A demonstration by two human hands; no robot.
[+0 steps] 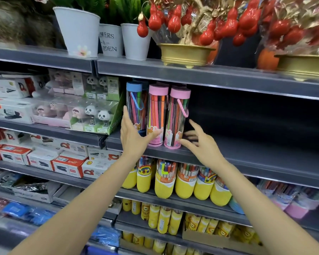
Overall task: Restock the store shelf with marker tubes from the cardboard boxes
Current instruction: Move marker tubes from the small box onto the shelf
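Two bare forearms reach up to the shelf (247,159). The left hand (134,133), fingers straight, presses against the blue-lidded tube (135,105) and pink-lidded tube (157,115); the right hand (201,142), fingers spread, hovers beside the rightmost pink tube (177,118).

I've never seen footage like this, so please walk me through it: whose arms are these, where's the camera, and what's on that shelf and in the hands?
There is no machine here. The single picture comes from a wide-angle camera worn on a person's head, looking forward and down at their own two bare arms. They face a store shelf. On it stand three clear marker tubes, one with a blue lid and two with pink lids. The left hand lies against the tubes, thumb across the middle tube. The right hand is open beside the rightmost tube, holding nothing. The shelf to the right looks dark and bare.
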